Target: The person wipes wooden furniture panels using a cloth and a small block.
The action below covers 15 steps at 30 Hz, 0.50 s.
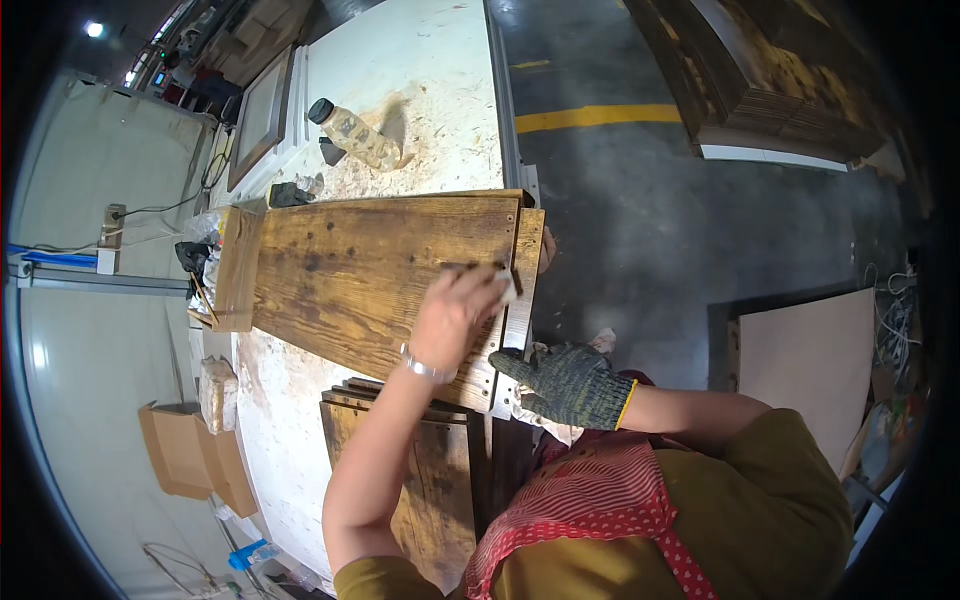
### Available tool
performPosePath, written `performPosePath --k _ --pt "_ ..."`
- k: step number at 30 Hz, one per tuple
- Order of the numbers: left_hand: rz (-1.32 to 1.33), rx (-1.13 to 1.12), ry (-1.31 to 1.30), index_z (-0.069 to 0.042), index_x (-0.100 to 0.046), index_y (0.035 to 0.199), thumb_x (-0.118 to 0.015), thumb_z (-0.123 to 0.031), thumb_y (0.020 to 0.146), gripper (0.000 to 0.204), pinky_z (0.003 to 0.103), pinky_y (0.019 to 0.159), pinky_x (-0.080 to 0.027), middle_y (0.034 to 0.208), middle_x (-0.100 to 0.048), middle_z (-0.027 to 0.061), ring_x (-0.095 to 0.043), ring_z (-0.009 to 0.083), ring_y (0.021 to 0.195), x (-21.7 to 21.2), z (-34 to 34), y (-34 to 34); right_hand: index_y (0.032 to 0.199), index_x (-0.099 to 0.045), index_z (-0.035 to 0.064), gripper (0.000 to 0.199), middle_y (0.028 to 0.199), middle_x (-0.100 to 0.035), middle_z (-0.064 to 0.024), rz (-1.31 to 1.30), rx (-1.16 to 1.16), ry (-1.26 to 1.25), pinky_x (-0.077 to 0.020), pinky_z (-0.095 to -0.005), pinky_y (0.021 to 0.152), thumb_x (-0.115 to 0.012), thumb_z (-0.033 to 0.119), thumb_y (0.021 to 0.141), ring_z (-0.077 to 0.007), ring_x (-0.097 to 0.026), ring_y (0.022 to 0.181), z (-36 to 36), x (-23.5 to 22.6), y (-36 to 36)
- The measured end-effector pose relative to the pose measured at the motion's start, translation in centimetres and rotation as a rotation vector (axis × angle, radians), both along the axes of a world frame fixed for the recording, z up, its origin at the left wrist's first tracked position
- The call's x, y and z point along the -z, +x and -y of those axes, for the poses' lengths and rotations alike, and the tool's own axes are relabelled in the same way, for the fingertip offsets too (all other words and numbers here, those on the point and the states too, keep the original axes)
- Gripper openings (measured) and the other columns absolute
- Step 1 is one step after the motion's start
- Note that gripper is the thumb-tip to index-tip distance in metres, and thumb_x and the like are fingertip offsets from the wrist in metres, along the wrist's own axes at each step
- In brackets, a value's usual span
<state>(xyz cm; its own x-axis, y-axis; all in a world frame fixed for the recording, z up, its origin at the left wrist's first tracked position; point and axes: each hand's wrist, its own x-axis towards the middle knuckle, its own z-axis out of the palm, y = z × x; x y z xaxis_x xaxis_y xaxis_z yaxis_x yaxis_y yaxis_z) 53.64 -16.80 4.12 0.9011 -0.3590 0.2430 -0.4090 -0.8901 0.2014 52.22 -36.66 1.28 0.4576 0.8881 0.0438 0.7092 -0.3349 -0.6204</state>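
Observation:
A brown wood-grain board with dark knots lies across the bench, a narrow second panel showing along its right edge. My left hand, bare with a silver watch at the wrist, is over the right part of the board. Its slightly blurred fingers pinch a small white cloth or pad against the surface. In a dark knitted glove, my right hand holds the board's near right edge, thumb on top; its other fingertips are hidden. Crumpled white cloth sticks out beneath the glove.
More wood-grain panels stand near my lap. A bottle lies on the dusty white bench. A cardboard box touches the board's left end; an open carton sits lower left. Stacked panels stand at far right.

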Motion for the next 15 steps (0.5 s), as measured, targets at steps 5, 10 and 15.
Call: performPosePath --k 5,10,15 --pt "-0.149 0.017 -0.073 -0.008 -0.067 0.099 -0.069 -0.009 0.071 0.029 0.032 0.075 -0.048 0.105 -0.064 0.005 -0.059 0.0226 0.087 -1.2 -0.5 -4.4 0.112 -0.047 0.0072 0.037 0.076 -0.06 -0.0126 -0.017 -0.026 -0.065 -0.049 -0.0407 0.053 -0.054 0.023 0.08 -0.0278 -0.062 0.065 -0.2 -0.7 -0.3" --pt "-0.168 0.003 -0.112 -0.009 -0.065 0.103 -0.068 -0.008 0.071 0.032 0.033 0.078 -0.047 0.105 -0.063 0.0047 -0.059 0.0228 0.088 -1.4 -0.4 -4.0 0.113 -0.047 0.0062 0.039 0.082 -0.06 -0.0135 -0.052 -0.052 -0.115 -0.0496 -0.0409 0.061 -0.054 0.026 0.081 -0.0276 -0.062 0.073 -0.2 -1.2 -0.5" --pt "-0.475 -0.012 -0.19 -0.005 -0.064 0.107 -0.067 -0.01 0.074 0.033 0.032 0.086 -0.048 0.108 -0.063 0.0078 -0.06 0.0245 0.098 -4.4 -2.2 -8.4 0.12 -0.052 0.0061 0.053 0.116 -0.055 -0.0169 -0.233 -0.364 -0.162 -0.0462 -0.0396 0.086 -0.045 0.048 0.089 -0.0304 -0.057 0.101 4.2 0.2 0.6"
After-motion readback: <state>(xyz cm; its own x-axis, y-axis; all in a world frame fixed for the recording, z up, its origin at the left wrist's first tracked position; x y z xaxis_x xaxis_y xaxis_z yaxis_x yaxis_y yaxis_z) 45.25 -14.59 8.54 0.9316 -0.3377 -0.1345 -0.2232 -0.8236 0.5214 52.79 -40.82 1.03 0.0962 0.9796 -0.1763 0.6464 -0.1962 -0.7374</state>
